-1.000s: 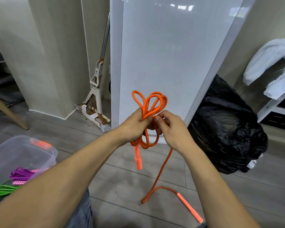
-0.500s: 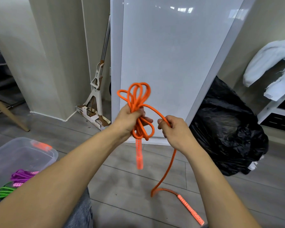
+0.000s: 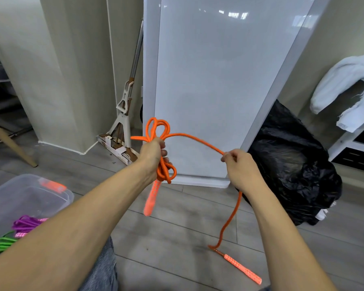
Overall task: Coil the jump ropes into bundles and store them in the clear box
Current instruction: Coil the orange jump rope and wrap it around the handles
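A: How is the orange jump rope (image 3: 194,138) held?

B: Its coiled part is gripped in the left hand (image 3: 153,154), which is clenched around the middle of the bundle. Loops are seen sticking out above the fist and below it, and one orange handle (image 3: 151,197) is left hanging straight down under the fist.

A: And the right hand (image 3: 241,167)?

B: A single strand is pinched between its fingertips (image 3: 224,158), out to the right of the bundle. The strand is stretched in an arc from the top of the left fist across to that pinch.

A: Where is the rest of the rope found?

B: Below the right hand the loose length is dropped to the grey floor (image 3: 177,244), where the second handle (image 3: 243,271) is laid flat.

A: And the clear box (image 3: 51,198)?

B: It is set on the floor at lower left, well apart from the orange rope. A purple rope bundle (image 3: 26,223) and a green rope bundle (image 3: 4,243) are stored inside it, side by side, partly hidden by the left forearm.

A: What is seen behind the hands?

B: A white panel (image 3: 214,85) is stood upright, with a mop (image 3: 124,114) to its left and a black bag (image 3: 290,164) to its right.
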Available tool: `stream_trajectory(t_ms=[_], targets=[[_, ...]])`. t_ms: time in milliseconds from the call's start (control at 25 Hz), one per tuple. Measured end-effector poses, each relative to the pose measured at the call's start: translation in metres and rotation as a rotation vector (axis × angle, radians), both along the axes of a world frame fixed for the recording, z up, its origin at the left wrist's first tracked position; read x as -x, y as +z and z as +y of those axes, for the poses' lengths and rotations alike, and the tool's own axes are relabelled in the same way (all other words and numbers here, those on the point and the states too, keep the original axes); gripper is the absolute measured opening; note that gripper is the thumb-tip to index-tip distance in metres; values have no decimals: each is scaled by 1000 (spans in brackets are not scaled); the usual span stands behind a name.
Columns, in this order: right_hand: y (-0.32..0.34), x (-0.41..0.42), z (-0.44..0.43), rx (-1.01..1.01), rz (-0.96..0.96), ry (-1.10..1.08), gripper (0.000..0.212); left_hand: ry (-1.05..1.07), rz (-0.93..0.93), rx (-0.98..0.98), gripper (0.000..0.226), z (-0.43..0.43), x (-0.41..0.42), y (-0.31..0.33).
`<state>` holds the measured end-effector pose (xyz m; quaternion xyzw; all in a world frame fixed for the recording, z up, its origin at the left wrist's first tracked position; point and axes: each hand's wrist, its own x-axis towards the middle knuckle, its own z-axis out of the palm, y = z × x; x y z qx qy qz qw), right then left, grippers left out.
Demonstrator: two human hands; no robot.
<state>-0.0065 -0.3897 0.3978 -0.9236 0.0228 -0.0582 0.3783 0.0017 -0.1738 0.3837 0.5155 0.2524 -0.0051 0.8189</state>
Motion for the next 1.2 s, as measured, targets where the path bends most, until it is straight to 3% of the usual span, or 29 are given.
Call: stream_trajectory(t_ms=[160,360,560,720,840,960,1040,1200], targets=[[1,8,28,-210,-57,92,22,-215,-110,-75,8,-23,14,1],[-8,21,53,-92,1,182,15,-322,-260,-240,13,-36,17,-10],[-8,25,56,-28,0,234,18,-313,-290,-396,18,-36,20,-12],[-5,23,56,-77,1,302,26,-122,-263,-99,11,-28,8,-2],[-3,21,48,-43,144,384,30,50,-199,155,16,-6,-7,1],[1,24,38,-95,357,527,30,66,-140,223,25,15,-16,-1],[3,24,29,-33,443,558,28,25,-161,94,22,22,-17,0],[3,17,5,203,424,421,28,-146,-246,-531,14,33,-15,-3]])
